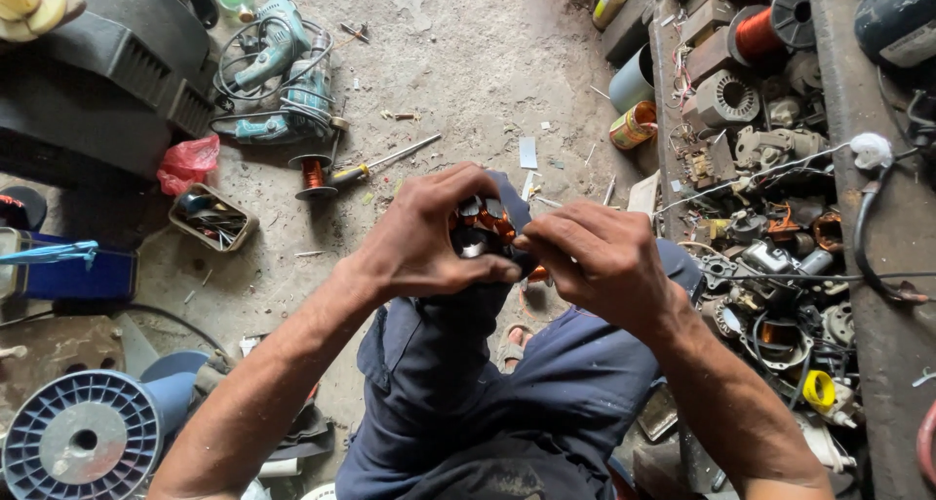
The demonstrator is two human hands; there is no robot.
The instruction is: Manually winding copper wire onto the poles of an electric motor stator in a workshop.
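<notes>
Both hands are working at knee level: the left hand (429, 232) is clamping a copper-wound motor stator (481, 225), the right hand (600, 256) is pinching its winding. Winding looks partly dressed; completion cannot be judged. Beyond, a copper wire spool (313, 175), electric drills (283, 71) and cluttered parts shelves (770, 169) are crowding the floor.

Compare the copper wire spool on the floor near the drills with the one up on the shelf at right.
The floor spool stands upright on its flange, alone on bare concrete; the shelf spool lies on its side, wedged among motor parts. The floor spool looks slimmer, the shelf spool fatter. Both have dark flanges and copper-coloured winding.
</notes>
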